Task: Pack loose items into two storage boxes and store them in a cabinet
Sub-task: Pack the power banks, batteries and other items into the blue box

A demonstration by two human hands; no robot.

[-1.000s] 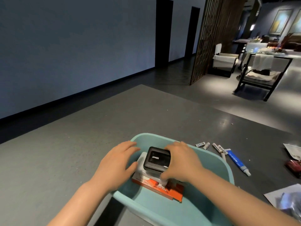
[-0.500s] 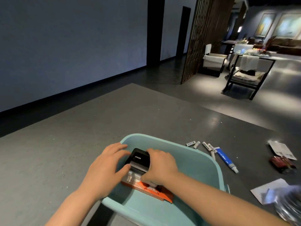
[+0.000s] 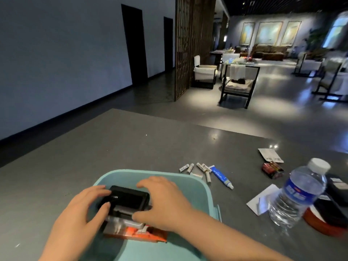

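Observation:
A teal storage box point(image 3: 205, 187) sits on the grey table in front of me. Inside it a black power bank point(image 3: 130, 198) lies on top of a white item and an orange-and-white package point(image 3: 139, 235). My left hand point(image 3: 84, 210) touches the power bank's left end, thumb against its near edge. My right hand point(image 3: 162, 202) reaches over its right side, fingers spread and curved above it, thumb at the stack's near edge.
To the right of the box lie several white batteries point(image 3: 195, 169) and a blue tube point(image 3: 221, 176). Further right are a red packet point(image 3: 272, 168), a white sachet point(image 3: 270, 155), white paper point(image 3: 260, 198), a water bottle point(image 3: 297, 193) and a red-rimmed dish point(image 3: 320, 226) with dark items.
My view swung to the right, so the bottle and dish came into sight. Both hands stayed on the power bank in the box, and my right hand's fingers lifted and spread.

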